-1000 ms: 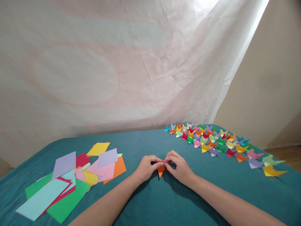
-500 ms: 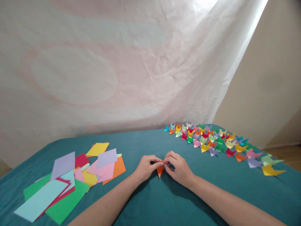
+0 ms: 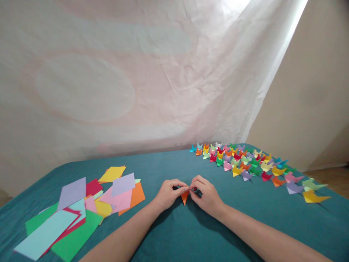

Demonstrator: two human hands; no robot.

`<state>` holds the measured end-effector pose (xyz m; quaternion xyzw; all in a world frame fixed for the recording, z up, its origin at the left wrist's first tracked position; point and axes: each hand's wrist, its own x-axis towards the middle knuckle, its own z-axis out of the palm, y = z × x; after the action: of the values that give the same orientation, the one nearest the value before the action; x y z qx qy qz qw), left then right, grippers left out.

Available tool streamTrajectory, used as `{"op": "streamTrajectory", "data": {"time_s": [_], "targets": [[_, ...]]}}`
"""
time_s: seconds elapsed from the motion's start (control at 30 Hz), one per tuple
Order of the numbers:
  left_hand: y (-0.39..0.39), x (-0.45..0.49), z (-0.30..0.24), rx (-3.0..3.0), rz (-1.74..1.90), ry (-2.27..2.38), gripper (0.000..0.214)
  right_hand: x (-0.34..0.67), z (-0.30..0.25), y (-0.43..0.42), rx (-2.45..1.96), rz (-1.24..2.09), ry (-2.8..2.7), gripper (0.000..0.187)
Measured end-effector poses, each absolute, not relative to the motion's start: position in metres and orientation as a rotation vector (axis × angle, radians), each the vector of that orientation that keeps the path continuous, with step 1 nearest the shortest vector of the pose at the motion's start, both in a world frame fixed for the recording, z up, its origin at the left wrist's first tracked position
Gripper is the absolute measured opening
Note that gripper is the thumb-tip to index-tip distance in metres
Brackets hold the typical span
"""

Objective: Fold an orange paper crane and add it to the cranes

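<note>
A small piece of folded orange paper [image 3: 184, 198] is held over the middle of the table, its pointed end hanging down toward me. My left hand [image 3: 171, 193] pinches its upper left part between thumb and fingers. From the other side, my right hand [image 3: 205, 193] is closed on its upper right edge, fingertips touching or almost touching those of the left. The fingers cover the top of the paper, so its full shape is hidden.
On the left lies a loose pile of coloured paper sheets [image 3: 73, 236]. Several rows of small folded paper birds [image 3: 247, 175] stand at the right and far right. A teal cloth [image 3: 163, 163] covers the table; a pale hanging sheet [image 3: 152, 91] closes off the back.
Both hands keep their pinch on the orange paper with barely any movement. The whole view has shifted very slightly.
</note>
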<state>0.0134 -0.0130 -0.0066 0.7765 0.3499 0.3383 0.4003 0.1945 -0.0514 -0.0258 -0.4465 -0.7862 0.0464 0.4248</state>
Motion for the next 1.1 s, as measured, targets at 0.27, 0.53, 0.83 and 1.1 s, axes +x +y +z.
{"op": "streamTrajectory", "data": {"time_s": [0.27,0.53,0.83,1.1], "targets": [[-0.017,0.014,-0.002,1.919,0.931,0.885,0.026,0.194,-0.016,-0.057,-1.106,0.192,-1.940,0.008],[-0.021,0.018,-0.002,1.777,0.987,0.849,0.030,0.193,-0.014,-0.058,-1.063,0.252,-1.988,0.006],[-0.016,0.017,-0.011,1.811,0.979,0.807,0.027,0.195,-0.020,-0.053,-1.021,0.323,-1.893,0.009],[-0.016,0.020,-0.013,1.707,0.943,0.845,0.027,0.196,-0.014,-0.054,-1.011,0.329,-1.845,0.014]]}}
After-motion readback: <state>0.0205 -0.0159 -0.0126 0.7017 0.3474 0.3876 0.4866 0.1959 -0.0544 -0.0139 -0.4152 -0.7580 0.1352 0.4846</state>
